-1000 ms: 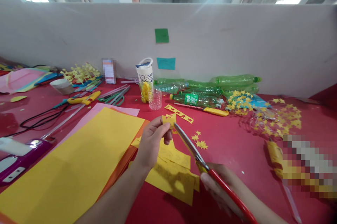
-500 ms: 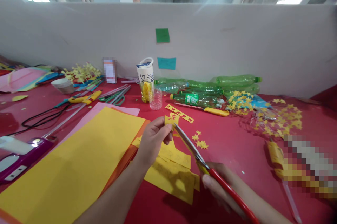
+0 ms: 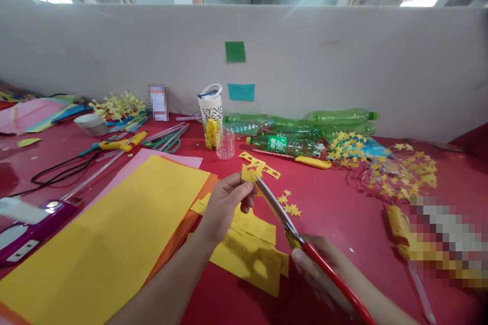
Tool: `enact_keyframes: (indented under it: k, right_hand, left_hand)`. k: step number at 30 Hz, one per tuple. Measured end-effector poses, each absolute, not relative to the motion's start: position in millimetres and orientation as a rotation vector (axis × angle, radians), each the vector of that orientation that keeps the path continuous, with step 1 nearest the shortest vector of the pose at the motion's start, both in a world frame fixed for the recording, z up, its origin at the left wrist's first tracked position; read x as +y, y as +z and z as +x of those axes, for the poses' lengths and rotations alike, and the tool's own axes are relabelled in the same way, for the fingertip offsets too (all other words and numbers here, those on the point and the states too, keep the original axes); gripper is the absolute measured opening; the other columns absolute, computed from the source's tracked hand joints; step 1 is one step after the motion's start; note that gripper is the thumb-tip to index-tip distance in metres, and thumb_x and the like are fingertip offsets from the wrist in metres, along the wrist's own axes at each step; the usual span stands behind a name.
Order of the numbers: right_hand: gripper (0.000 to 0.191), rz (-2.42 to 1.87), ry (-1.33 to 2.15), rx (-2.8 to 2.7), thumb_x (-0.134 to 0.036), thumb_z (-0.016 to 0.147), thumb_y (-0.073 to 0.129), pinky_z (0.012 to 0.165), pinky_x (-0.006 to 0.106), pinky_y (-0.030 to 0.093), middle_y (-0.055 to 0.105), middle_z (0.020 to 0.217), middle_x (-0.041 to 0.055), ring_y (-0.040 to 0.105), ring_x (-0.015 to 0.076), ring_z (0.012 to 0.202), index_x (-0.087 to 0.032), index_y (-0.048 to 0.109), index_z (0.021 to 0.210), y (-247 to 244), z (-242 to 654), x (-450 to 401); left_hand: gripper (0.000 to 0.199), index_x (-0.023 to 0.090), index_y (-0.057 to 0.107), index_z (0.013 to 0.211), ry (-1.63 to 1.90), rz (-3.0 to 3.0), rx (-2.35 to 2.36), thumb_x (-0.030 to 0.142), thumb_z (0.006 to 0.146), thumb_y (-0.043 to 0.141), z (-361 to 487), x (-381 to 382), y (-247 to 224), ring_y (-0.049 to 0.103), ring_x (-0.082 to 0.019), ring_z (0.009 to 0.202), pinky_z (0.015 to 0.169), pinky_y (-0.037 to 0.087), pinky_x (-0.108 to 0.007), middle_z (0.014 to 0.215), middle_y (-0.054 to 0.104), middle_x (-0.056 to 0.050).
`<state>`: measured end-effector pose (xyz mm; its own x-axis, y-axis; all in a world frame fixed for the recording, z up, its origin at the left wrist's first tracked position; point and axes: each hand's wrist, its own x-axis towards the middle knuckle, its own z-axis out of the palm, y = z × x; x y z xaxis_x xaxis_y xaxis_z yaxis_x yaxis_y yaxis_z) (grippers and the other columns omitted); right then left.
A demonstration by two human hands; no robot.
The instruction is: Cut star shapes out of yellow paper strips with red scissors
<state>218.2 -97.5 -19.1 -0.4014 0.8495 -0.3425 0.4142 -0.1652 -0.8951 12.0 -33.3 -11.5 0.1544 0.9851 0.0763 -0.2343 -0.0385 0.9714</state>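
Near the middle, my left hand [image 3: 229, 203] pinches a small piece of yellow paper [image 3: 249, 172] with cut-outs in it. My right hand [image 3: 324, 269] is closed around the red-handled scissors [image 3: 274, 203], whose blade tips touch the right side of that piece. Below my left hand, cut yellow sheets [image 3: 247, 259] overlap on the red table. Several small yellow stars [image 3: 293, 209] lie just right of the blades. A yellow strip with star-shaped holes [image 3: 272, 172] lies behind the held piece, partly covered by it.
Yellow sheets [image 3: 114, 223] are stacked at left, beside a purple power strip [image 3: 34, 228]. Green bottles [image 3: 297, 144], a clear cup [image 3: 225, 145] and a white tumbler [image 3: 211, 106] stand or lie along the wall. A yellow glue gun [image 3: 399, 228] lies at right.
My left hand and the small yellow piece have shifted slightly right, and the piece has turned a little. The scissor tips have moved slightly right with it.
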Motion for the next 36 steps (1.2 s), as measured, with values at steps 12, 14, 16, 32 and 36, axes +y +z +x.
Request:
enact_keyframes:
  k: [12, 14, 16, 32, 36]
  right_hand:
    - [0.057, -1.282, 1.678, -1.765, -0.075, 0.083, 0.038, 0.036, 0.02, 0.022, 0.037, 0.045, -0.0087, 0.034, 0.0061, 0.034, -0.02, 0.044, 0.071, -20.0, 220.1, -98.7]
    - [0.058, -1.287, 1.661, -1.776, -0.075, 0.083, 0.036, 0.035, 0.02, 0.023, 0.04, 0.046, -0.0075, 0.036, 0.0068, 0.035, -0.019, 0.045, 0.072, -19.6, 220.2, -99.4]
    - [0.059, -1.287, 1.649, -1.794, -0.076, 0.082, 0.035, 0.035, 0.02, 0.025, 0.04, 0.046, -0.0071, 0.037, 0.0072, 0.035, -0.019, 0.044, 0.071, -18.8, 220.3, -99.4]
    - [0.052, -1.431, 1.679, -1.718, -0.07, 0.081, 0.047, 0.034, 0.019, 0.02, 0.032, 0.04, -0.0111, 0.029, 0.0046, 0.031, -0.022, 0.038, 0.064, -10.3, 217.4, -97.9]
    - [0.055, -1.391, 1.712, -1.735, -0.074, 0.081, 0.043, 0.036, 0.021, 0.017, 0.031, 0.042, -0.0107, 0.027, 0.0045, 0.033, -0.022, 0.038, 0.065, -9.2, 218.6, -98.4]
  left_hand:
    - [0.022, 0.016, 0.057, 0.063, 1.281, 1.126, 0.911, 0.02, 0.084, 0.053, 12.0, -31.7, -10.4, 0.047, -0.006, 0.05, 0.049, 0.036, -0.018, 0.055, 0.055, 0.003]
    - [0.022, 0.017, 0.057, 0.064, 1.277, 1.128, 0.902, 0.02, 0.084, 0.053, 12.1, -32.0, -10.4, 0.048, -0.006, 0.05, 0.049, 0.036, -0.018, 0.055, 0.055, 0.003]
    - [0.021, 0.017, 0.058, 0.064, 1.274, 1.133, 0.896, 0.02, 0.084, 0.053, 12.3, -32.3, -10.3, 0.048, -0.006, 0.05, 0.049, 0.036, -0.018, 0.055, 0.055, 0.003]
    - [0.019, 0.017, 0.058, 0.061, 1.249, 1.135, 0.927, 0.023, 0.079, 0.057, 8.6, -31.3, -5.2, 0.045, -0.007, 0.048, 0.046, 0.034, -0.019, 0.053, 0.054, 0.002]
    - [0.019, 0.017, 0.058, 0.06, 1.235, 1.132, 0.908, 0.022, 0.078, 0.056, 5.8, -29.8, -3.9, 0.043, -0.007, 0.046, 0.044, 0.033, -0.019, 0.049, 0.052, 0.002]
